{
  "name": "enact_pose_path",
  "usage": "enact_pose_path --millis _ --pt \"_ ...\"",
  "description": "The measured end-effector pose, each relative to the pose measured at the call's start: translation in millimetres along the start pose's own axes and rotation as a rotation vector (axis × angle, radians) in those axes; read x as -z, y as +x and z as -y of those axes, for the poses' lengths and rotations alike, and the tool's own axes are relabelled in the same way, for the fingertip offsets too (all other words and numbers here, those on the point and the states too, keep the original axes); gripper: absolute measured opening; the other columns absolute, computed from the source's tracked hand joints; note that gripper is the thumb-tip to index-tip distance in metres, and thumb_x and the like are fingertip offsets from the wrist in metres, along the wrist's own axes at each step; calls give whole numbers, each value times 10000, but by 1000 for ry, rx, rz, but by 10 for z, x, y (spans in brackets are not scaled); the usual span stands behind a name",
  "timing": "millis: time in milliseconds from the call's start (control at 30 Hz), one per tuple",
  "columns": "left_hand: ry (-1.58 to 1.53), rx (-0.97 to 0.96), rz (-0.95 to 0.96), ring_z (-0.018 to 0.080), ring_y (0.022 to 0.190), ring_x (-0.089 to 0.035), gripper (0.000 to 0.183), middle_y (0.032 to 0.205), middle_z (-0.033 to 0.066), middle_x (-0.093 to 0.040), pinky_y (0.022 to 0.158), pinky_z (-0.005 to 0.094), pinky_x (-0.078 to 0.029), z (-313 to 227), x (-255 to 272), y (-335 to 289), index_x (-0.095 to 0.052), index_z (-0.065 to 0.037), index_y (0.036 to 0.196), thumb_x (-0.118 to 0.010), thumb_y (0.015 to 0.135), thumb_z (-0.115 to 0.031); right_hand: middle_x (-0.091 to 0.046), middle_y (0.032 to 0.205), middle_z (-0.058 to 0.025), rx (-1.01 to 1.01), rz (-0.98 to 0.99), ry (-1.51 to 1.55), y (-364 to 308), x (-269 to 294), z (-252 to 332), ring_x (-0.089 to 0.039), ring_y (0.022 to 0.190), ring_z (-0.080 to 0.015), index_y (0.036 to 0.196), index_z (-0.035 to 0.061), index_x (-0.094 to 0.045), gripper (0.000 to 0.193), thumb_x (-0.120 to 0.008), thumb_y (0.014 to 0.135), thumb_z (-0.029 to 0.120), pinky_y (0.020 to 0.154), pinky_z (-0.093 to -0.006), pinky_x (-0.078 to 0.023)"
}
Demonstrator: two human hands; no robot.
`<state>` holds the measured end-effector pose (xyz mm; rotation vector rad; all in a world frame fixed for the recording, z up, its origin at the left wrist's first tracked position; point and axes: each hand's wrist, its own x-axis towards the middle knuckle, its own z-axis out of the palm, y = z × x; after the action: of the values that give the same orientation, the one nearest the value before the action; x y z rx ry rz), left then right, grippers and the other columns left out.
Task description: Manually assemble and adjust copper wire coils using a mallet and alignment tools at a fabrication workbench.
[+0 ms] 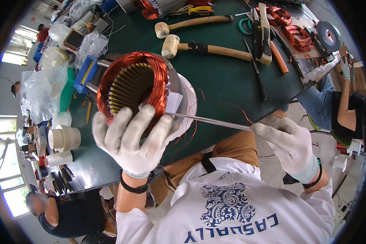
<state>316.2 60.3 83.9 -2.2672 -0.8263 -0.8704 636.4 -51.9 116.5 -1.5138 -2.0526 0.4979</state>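
A motor stator point(156, 77) with a thick ring of copper windings and yellow slot liners stands tilted on the green table. My left hand point(136, 136), in a white knit glove, lies over its near rim with the fingers curled onto the windings. In my right hand point(288, 144), also gloved, is a thin metal rod point(219, 121). Its far end reaches the near right side of the stator, beside my left fingers and a piece of white insulation paper point(174, 101). Loose red wires point(193, 132) hang there. Whether the rod's tip is inside a slot is hidden.
Two wooden mallets point(215, 51) lie beyond the stator. Scissors, a long pointed tool point(259, 79) and copper coils point(299, 38) are at the far right. A blue bracket point(85, 74), plastic bags and white tape rolls point(65, 138) stand left. Other people sit at both sides.
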Motion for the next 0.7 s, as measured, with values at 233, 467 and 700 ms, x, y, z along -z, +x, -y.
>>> enact_pose_path --millis 233,467,700 --pt "-168 55 32 228 1098 -567 310 1261 0 -612 1069 511 -392 44 -68 14 -706 -337 1007 -840 738 -260 -614 774 -74 56 80 -262 251 246 347 -639 643 -239 1300 173 -732 629 -662 717 -55 580 -342 -534" --pt "-60 73 -105 146 924 -584 292 1208 -24 -666 807 335 -446 -155 -235 127 -685 -308 968 -840 746 -198 -640 786 -121 20 100 -112 206 118 26 -619 616 -238 1295 60 -711 523 -649 787 -47 558 -339 -487" --pt "-130 147 -82 210 740 -593 265 1228 53 -677 646 333 -428 -95 -255 189 -736 -234 898 -836 678 -126 -754 926 -141 -313 262 250 742 275 314 -680 725 -151 1300 78 -720 447 -596 909 -101 692 -289 -551"
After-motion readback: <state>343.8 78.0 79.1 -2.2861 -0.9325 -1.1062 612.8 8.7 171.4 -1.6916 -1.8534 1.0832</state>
